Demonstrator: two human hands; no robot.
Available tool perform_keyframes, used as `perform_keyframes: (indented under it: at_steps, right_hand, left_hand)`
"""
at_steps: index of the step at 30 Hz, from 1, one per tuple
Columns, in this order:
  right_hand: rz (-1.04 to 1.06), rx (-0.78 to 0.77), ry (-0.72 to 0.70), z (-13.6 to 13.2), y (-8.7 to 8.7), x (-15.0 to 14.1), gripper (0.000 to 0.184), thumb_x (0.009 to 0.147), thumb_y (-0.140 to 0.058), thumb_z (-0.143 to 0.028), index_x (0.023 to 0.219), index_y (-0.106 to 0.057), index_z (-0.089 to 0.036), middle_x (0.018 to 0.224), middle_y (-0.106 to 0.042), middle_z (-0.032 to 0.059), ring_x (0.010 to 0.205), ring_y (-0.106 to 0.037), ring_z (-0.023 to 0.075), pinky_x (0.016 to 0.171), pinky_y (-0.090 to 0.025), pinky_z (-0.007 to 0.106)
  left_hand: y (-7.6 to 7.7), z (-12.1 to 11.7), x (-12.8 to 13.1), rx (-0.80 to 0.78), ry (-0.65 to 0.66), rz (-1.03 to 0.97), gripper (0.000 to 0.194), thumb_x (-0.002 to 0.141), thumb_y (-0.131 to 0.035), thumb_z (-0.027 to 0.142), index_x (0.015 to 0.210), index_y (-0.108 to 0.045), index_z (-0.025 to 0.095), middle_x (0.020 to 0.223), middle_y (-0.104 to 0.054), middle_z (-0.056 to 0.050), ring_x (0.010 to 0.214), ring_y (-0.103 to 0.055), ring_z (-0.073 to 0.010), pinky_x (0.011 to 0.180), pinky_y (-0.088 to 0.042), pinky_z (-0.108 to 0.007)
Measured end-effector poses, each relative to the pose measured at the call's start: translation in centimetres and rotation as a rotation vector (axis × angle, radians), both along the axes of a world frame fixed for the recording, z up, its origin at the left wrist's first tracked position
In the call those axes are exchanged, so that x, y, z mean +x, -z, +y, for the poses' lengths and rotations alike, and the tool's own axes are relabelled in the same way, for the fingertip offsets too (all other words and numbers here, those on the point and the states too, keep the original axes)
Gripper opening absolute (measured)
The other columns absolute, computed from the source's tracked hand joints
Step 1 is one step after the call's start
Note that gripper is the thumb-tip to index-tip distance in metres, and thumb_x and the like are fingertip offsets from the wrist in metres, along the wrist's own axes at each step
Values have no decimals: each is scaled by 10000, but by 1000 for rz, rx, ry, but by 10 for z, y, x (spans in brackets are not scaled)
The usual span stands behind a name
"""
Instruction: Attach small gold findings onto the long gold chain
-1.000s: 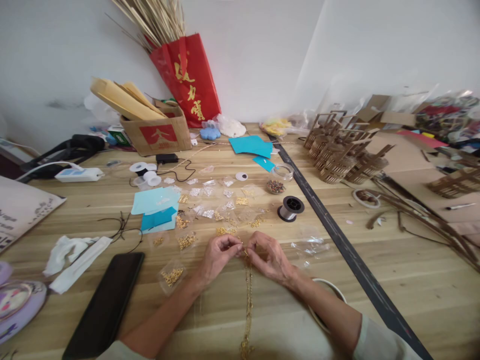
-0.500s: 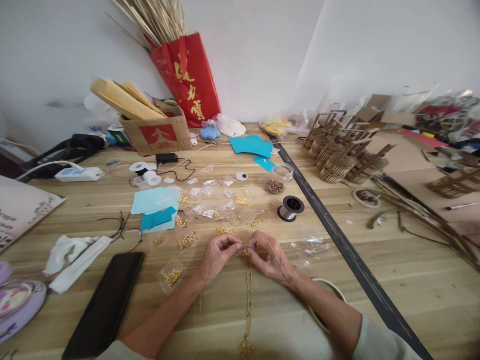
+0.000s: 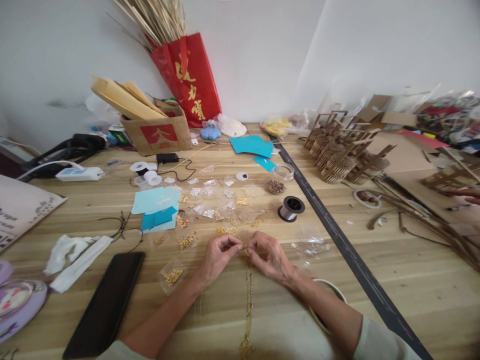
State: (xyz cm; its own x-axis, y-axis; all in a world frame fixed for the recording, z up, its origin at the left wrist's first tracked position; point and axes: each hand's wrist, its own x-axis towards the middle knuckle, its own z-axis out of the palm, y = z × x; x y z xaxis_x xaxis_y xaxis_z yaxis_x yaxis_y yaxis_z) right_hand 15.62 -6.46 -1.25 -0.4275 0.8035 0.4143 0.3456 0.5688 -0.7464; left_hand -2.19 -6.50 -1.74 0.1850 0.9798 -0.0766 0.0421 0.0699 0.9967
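My left hand [image 3: 217, 257] and my right hand [image 3: 269, 256] meet at the middle of the wooden table [image 3: 393, 295], fingertips pinched together on the top end of a gold chain [image 3: 248, 305]. The chain runs from my fingers straight down towards me over the table. Just beyond my hands lie several small clear bags of gold and silver findings [image 3: 215, 207]. One bag of gold pieces [image 3: 171, 276] sits left of my left wrist.
A black phone [image 3: 105, 302] lies at the near left, a spool of clear thread [image 3: 291, 207] and a bead jar [image 3: 276, 186] beyond my right hand. Blue paper [image 3: 156, 206], a cardboard box [image 3: 155, 131], wooden frames [image 3: 339, 147]. Another person's hand [image 3: 467, 195] shows at the right edge.
My hands hold the same place on the chain. Another person's hand has come into view at the far right edge.
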Motion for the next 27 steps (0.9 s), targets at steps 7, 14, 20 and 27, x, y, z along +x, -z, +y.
perform_keyframes:
  at_steps: [7,14,20,27]
  right_hand:
    - [-5,-15,8,0,-3,-1,113,856,-516,-209,746,-506,-186,670,-543,5,610,-499,129,571,-388,247]
    - [-1,0,16,0,-2,-1,116,854,-521,-208,741,-508,-187,667,-542,6,611,-501,129,569,-390,247]
    - [3,8,17,1,0,-1,125,865,-520,-230,749,-530,-185,680,-553,13,626,-510,133,582,-407,253]
    - [17,6,35,2,-1,-2,146,869,-534,-230,732,-547,-182,663,-556,11,620,-520,133,573,-412,248]
  left_hand:
    - [-2,-1,1,10,1,30,152,692,-690,285,677,-660,136,649,-631,-22,633,-559,-135,617,-440,-233]
    - [-4,-2,2,26,12,48,127,703,-669,259,670,-654,137,658,-634,-28,644,-563,-141,627,-445,-239]
    - [-2,-3,3,52,24,66,131,713,-664,268,685,-659,140,677,-646,-35,654,-574,-145,633,-452,-238]
    - [-2,-5,4,104,5,116,112,721,-656,255,700,-669,146,689,-660,-40,661,-587,-151,645,-463,-242]
